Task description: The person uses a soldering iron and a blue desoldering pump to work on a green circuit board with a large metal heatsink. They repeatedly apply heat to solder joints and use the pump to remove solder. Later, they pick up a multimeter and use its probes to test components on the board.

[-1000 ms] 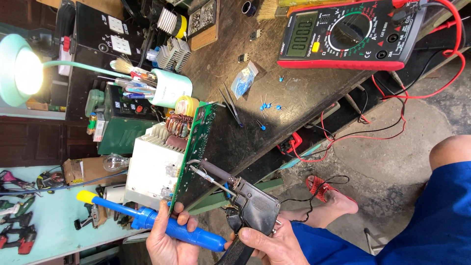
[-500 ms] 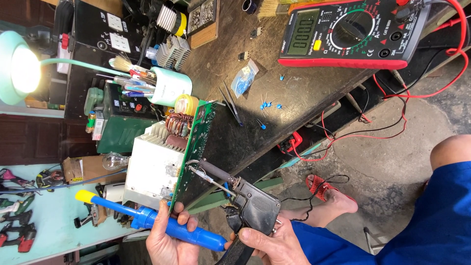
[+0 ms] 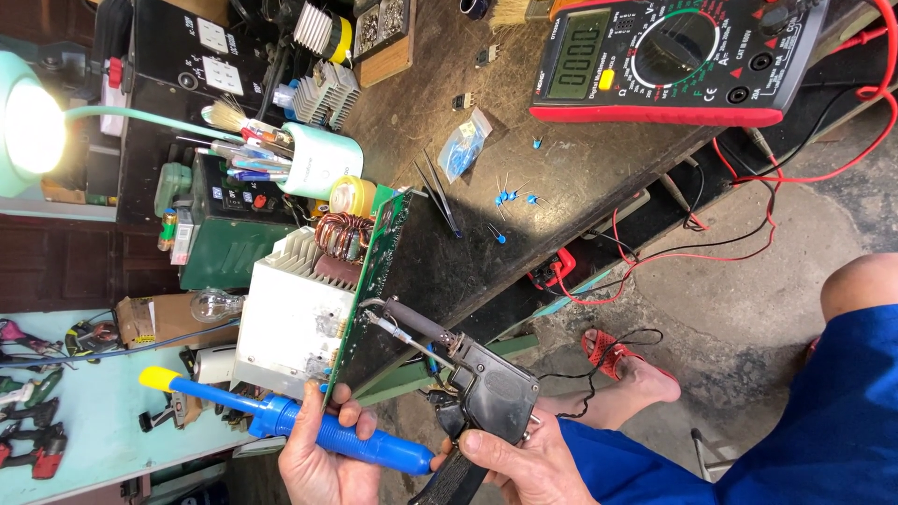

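The left hand [image 3: 323, 458] curls shut around a blue desoldering pump [image 3: 309, 432] and steadies the green circuit board [image 3: 369, 281] rising toward twelve o'clock. At three o'clock of it, the right hand [image 3: 514, 463] grips a black soldering gun [image 3: 486, 397], tip touching the board. A red multimeter [image 3: 669, 61] lies at one o'clock on the workbench [image 3: 561, 178].
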